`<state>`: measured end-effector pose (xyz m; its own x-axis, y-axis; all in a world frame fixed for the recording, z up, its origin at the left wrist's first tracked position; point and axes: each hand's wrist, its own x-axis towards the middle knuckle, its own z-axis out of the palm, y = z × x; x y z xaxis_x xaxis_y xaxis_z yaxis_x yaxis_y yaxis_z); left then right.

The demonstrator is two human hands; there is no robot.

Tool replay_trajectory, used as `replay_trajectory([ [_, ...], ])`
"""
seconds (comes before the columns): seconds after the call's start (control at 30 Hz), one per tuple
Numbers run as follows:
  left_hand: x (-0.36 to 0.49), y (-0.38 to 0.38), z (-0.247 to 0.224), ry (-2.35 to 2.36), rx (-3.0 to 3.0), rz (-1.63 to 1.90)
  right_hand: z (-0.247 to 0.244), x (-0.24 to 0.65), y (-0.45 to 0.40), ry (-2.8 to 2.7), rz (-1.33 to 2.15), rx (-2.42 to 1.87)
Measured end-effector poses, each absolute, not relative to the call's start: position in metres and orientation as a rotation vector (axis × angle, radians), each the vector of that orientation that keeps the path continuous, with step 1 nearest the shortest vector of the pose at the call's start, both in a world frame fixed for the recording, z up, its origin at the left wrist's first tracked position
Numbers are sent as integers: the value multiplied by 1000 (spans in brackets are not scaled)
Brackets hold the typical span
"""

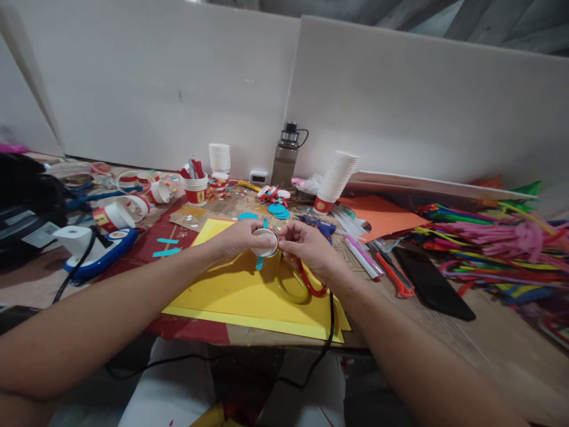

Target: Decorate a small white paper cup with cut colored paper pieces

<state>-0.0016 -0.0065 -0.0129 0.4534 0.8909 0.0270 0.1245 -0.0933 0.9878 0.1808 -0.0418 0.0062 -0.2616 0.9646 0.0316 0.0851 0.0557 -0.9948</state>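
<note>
1. The left hand point(242, 238), above the far part of the yellow paper sheet point(213, 299), grips a white paper-cup base point(265, 250), its thumb laid across the round face.
2. The right hand point(311, 248), above the same sheet's right half, has its fingertips drawn together at the base's right rim. Whether they pinch anything there, I cannot tell.
3. The key relation: the base lies between the hands, directly right of the left palm and just left of the right fingertips. The left hand is nearer, being closed on it. Blue paper tabs point(259, 263) jut from opposite sides of the base, so its long axis runs roughly towards and away from the wearer, across the line joining the hands.
4. On the yellow sheet, below the right hand, lie scissors point(304, 279) with red and yellow loops (the blades are out of sight).
5. Left of the sheet are loose blue strips point(166, 252); beyond its far edge, blue paper discs point(278, 210).
6. Right of the sheet come markers point(363, 256), an orange-red utility knife point(395, 276) and a black smartphone point(433, 283).
7. Well beyond the sheet stand a drink bottle point(284, 157) and, farther right, a leaning stack of paper cups point(336, 178).
</note>
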Motion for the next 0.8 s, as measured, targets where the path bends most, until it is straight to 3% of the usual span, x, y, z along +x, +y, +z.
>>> replay_trajectory([
  [0.8, -1, -9, -8, 967, 1547, 793, 6, 181, -42, -1507, 1318, -1120],
])
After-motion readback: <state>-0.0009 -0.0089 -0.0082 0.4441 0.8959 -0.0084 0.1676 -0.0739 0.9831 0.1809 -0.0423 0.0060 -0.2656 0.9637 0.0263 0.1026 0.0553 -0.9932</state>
